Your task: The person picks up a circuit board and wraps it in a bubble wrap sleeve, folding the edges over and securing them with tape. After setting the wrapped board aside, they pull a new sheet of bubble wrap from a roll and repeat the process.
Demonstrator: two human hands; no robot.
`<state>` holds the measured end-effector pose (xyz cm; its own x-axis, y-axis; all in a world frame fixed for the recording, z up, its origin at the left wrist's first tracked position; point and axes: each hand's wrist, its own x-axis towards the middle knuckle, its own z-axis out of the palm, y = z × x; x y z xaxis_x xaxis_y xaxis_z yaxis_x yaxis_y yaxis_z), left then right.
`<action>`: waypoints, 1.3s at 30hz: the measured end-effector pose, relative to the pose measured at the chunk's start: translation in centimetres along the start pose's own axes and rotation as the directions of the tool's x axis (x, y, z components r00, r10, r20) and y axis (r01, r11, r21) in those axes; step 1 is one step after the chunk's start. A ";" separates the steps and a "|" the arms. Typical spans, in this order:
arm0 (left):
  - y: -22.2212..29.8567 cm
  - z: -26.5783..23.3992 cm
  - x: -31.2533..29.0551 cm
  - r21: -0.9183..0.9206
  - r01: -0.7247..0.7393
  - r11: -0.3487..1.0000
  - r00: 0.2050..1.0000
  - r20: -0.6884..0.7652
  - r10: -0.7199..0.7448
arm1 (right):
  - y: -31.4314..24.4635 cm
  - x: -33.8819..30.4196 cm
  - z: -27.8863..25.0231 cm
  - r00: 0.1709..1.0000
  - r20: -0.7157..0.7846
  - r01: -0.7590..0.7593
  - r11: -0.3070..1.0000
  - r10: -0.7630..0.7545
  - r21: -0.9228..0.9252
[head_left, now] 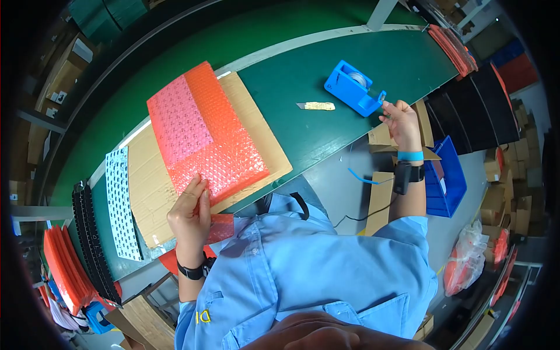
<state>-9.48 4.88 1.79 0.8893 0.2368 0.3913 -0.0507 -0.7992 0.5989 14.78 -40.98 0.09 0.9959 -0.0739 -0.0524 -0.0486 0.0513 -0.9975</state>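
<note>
A flat parcel in red bubble wrap [236, 134], with a pink printed panel [184, 116] on it, lies on a cardboard sheet [262, 140]. At the parcel's near left corner my left hand [189, 213] has its fingers closed on the wrap's edge. My right hand [403, 123] is at the cutter end of a blue tape dispenser [353, 90], thumb and fingertips pinched together at the tape's end; the tape itself is hardly visible. A roll of clear tape [357, 79] sits in the dispenser. Left of it lies a utility knife [318, 106] with a yellowish wrapped handle.
The green workbench [280, 76] curves across the view. Left are a patterned light-blue sheet [121, 201], black strips [93, 245] and stacked red bubble-wrap pieces [65, 265]. A blue bin [446, 181] and cardboard boxes [382, 195] stand on the floor to the right.
</note>
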 end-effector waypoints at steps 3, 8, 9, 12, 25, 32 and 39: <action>0.0 -0.1 0.0 -0.011 0.007 1.000 1.000 -0.018 -0.007 | -0.7 -0.4 2.4 0.943 -0.127 0.174 0.785 -0.306 -0.595; 0.0 -0.3 -0.6 -0.004 0.031 0.999 0.999 -0.043 -0.032 | -3.7 -4.7 7.1 0.931 0.243 0.365 0.681 -0.273 -0.635; 0.0 -0.2 -0.5 0.002 0.010 1.000 0.999 -0.049 -0.010 | -4.5 -5.6 8.6 0.903 0.385 0.350 0.843 -0.189 -0.408; 0.0 -0.3 0.0 0.040 -0.016 0.999 0.998 -0.054 0.018 | -6.3 -7.7 15.1 0.747 0.645 0.437 0.850 -0.160 -0.295; -1.1 0.7 -1.2 0.158 0.111 0.981 0.987 -0.130 -0.091 | -3.8 -5.8 38.6 -0.107 0.971 0.622 0.776 0.212 -0.101; -0.4 -0.1 -1.0 0.266 0.022 0.964 0.999 -0.047 -0.010 | -4.1 -6.2 40.2 -0.148 0.953 0.812 0.582 0.266 -0.036; -0.4 0.1 -1.0 0.304 0.011 0.953 1.000 -0.024 -0.004 | -6.1 -7.9 41.3 -0.029 0.958 0.995 0.095 0.285 0.002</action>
<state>-10.32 4.94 1.07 0.8783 0.2531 0.4056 0.0998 -0.9267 0.3622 10.35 0.39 8.51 0.0302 0.9710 -0.2370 0.9869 -0.0665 -0.1471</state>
